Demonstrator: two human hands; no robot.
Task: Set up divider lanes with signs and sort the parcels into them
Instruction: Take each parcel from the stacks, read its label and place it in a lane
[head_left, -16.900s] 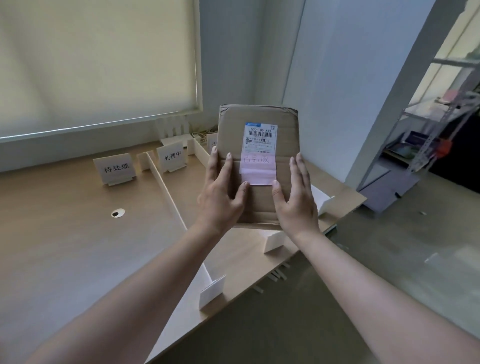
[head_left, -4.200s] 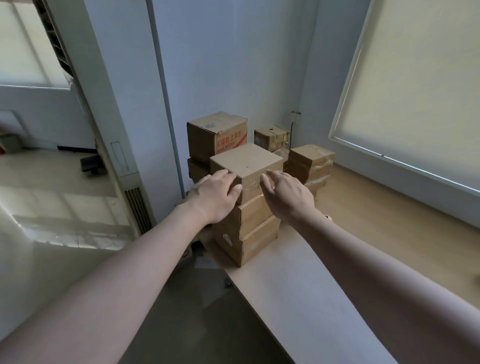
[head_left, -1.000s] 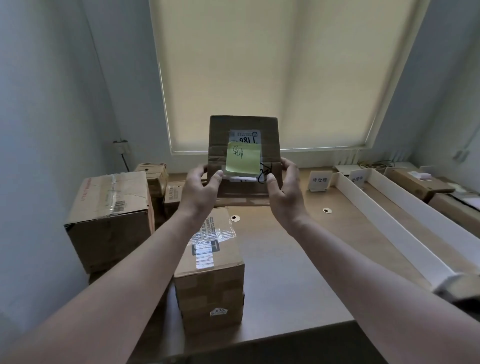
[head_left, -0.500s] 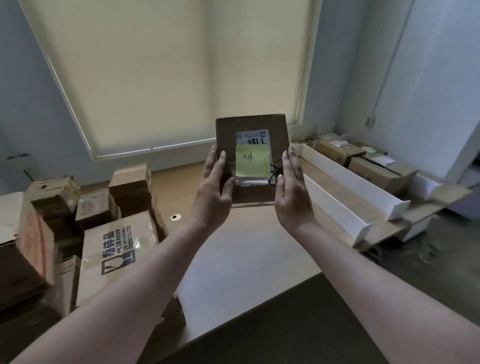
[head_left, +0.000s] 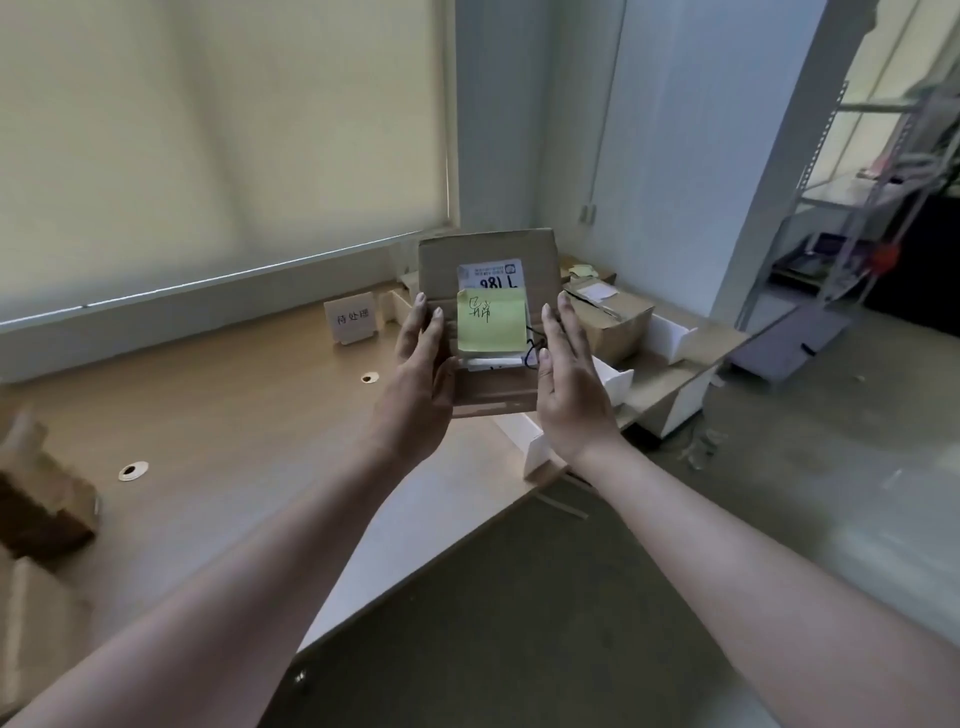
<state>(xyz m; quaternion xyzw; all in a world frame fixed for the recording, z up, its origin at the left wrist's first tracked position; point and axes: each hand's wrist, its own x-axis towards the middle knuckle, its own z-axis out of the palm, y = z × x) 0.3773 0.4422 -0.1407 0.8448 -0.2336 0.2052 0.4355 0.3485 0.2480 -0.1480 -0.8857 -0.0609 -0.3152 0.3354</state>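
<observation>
I hold a flat cardboard parcel (head_left: 488, 260) upright in front of me, its face toward the camera. A yellow-green sticky note (head_left: 491, 319) with handwriting covers part of its white shipping label. My left hand (head_left: 418, 374) grips the parcel's left edge and my right hand (head_left: 569, 384) presses its right edge. Behind the parcel, white divider lanes (head_left: 613, 379) run across the wooden table. A white sign card (head_left: 350, 318) stands at the head of the left lane. A brown parcel (head_left: 610, 319) lies in a lane to the right.
The wooden table (head_left: 218, 415) has round cable holes (head_left: 133, 471). Cardboard boxes (head_left: 36, 499) sit at the far left edge. A window blind (head_left: 208, 130) fills the back wall. A metal shelf rack (head_left: 883, 182) stands on the right beyond the table's end.
My view has swung right with the parcel still in both hands. The box stack has slid out to the left, and the divider lanes now sit directly behind the parcel.
</observation>
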